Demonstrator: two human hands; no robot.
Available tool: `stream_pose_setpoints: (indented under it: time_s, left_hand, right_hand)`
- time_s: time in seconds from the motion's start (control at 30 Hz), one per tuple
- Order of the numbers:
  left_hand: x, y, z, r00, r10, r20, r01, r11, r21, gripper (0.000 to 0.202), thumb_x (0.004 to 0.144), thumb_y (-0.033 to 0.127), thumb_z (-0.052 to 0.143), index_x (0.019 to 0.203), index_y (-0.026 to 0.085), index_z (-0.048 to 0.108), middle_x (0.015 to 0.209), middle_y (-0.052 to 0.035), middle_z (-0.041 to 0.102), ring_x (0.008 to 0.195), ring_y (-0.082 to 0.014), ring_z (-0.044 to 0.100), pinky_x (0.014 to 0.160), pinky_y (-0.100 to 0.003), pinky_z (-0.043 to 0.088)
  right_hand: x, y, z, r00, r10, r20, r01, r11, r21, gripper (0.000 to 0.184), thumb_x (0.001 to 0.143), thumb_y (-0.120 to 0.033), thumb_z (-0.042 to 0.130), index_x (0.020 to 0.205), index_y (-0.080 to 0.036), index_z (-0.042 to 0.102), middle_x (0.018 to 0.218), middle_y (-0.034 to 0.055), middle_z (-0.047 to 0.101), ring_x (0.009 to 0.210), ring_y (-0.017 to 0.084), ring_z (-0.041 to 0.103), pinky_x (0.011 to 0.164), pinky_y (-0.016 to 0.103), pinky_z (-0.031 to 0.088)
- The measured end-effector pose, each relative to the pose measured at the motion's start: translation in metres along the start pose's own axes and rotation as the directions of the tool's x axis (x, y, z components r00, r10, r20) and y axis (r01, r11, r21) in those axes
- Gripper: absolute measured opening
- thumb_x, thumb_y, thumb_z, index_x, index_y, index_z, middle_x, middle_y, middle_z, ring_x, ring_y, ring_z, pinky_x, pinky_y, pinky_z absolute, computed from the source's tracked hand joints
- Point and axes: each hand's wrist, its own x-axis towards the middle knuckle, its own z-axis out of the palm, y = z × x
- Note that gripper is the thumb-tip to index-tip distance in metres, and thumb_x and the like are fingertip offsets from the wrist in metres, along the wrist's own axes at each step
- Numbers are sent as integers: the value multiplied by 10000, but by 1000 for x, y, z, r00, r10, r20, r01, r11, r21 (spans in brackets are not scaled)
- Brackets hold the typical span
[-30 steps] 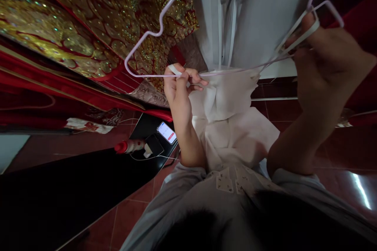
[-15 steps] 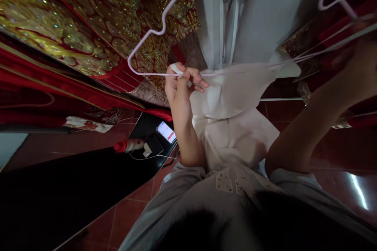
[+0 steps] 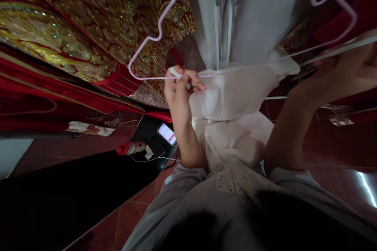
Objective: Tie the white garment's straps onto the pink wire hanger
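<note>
A pale wire hanger (image 3: 159, 33) is held up in front of me, its bottom bar running across the view. A white garment (image 3: 235, 98) hangs from that bar down to my chest. My left hand (image 3: 178, 86) is closed, pinching a white strap of the garment against the bar at its left part. My right hand (image 3: 347, 72) is out at the right end of the hanger, blurred, with thin white straps stretched across its fingers; its fingers look curled round them.
Red garments with gold embroidery (image 3: 88, 27) hang close on the left. A black surface (image 3: 73, 188) below them carries a lit phone (image 3: 167, 133), a dark device and a red-tipped object (image 3: 129, 148). A grey wall (image 3: 265, 11) stands ahead, red floor tiles below.
My right hand has moved outward to the right, pulling the straps and stretching the white garment wider along the hanger bar. My left hand has stayed in place.
</note>
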Motion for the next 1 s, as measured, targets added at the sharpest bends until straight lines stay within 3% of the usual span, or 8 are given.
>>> stream_pose_setpoints:
  time_s: [0.17, 0.27, 0.43, 0.57, 0.6, 0.7, 0.9, 1.0]
  left_hand:
    - [0, -3, 1, 1000, 11, 23, -11, 1000, -25, 135, 1012, 210, 621, 925, 277, 543, 742, 10, 650, 556, -163, 619, 519, -273, 458]
    - [0, -4, 1, 1000, 10, 29, -10, 1000, -23, 182, 987, 263, 710, 932, 273, 536, 752, 9, 646, 571, -164, 627, 538, -276, 467]
    - [-3, -4, 0, 999, -7, 44, 8, 1000, -28, 212, 947, 261, 744, 968, 255, 533, 839, 10, 691, 643, -143, 667, 594, -246, 510]
    - [-5, -4, -5, 998, -53, 24, 49, 991, 123, 98, 942, 254, 693, 953, 237, 597, 1020, -39, 781, 828, -180, 741, 671, -263, 576]
    - [-5, -4, -7, 999, -33, 13, 30, 984, 174, 30, 946, 230, 674, 945, 231, 645, 1116, -56, 796, 935, -203, 760, 691, -271, 588]
    - [-3, -2, -21, 994, 107, -27, -93, 946, 312, 197, 980, 144, 606, 962, 220, 787, 1321, -73, 780, 1137, -247, 744, 690, -289, 581]
    - [9, 5, -50, 876, 410, -252, -292, 869, 400, 137, 921, 146, 738, 965, 223, 841, 1131, -74, 845, 934, -202, 790, 528, -236, 477]
    - [14, 7, -64, 841, 459, -286, -361, 871, 334, 175, 841, 222, 834, 1016, 221, 847, 1082, -47, 855, 941, -196, 814, 629, -240, 566]
  right_hand:
    - [-12, -7, 1, 1000, -14, 25, 13, 1000, 23, 575, 867, -553, 854, 1392, -397, 681, 1153, 51, 769, 1087, 325, 808, 587, 387, 691]
    - [-20, -6, 3, 991, -131, -17, 132, 990, 40, 458, 837, -572, 875, 1242, -387, 770, 1072, 37, 789, 980, 281, 814, 572, 369, 668]
    - [-30, -10, 14, 965, -44, 258, 56, 998, -42, 712, 719, -422, 981, 1383, -415, 725, 1067, -19, 829, 636, 129, 693, 444, 275, 492]
    - [-30, -16, 16, 984, -69, 166, 73, 997, -15, 580, 790, -422, 925, 1339, -445, 741, 931, -28, 814, 658, 153, 703, 441, 277, 440]
    - [-29, -17, 16, 985, -85, 147, 88, 996, -11, 553, 820, -421, 901, 1347, -454, 734, 899, -25, 806, 668, 162, 712, 443, 282, 434]
    - [-26, -18, 17, 984, -146, 104, 148, 989, -8, 520, 872, -405, 858, 1371, -452, 721, 834, -25, 781, 656, 158, 704, 446, 275, 398]
    - [-25, -8, 15, 983, -134, 122, 137, 991, -13, 543, 886, -437, 836, 1410, -442, 690, 875, -10, 791, 752, 203, 740, 471, 303, 447]
    - [-27, -3, 14, 986, -91, 137, 96, 995, -26, 568, 884, -478, 825, 1426, -426, 665, 913, 8, 795, 782, 217, 739, 502, 327, 495]
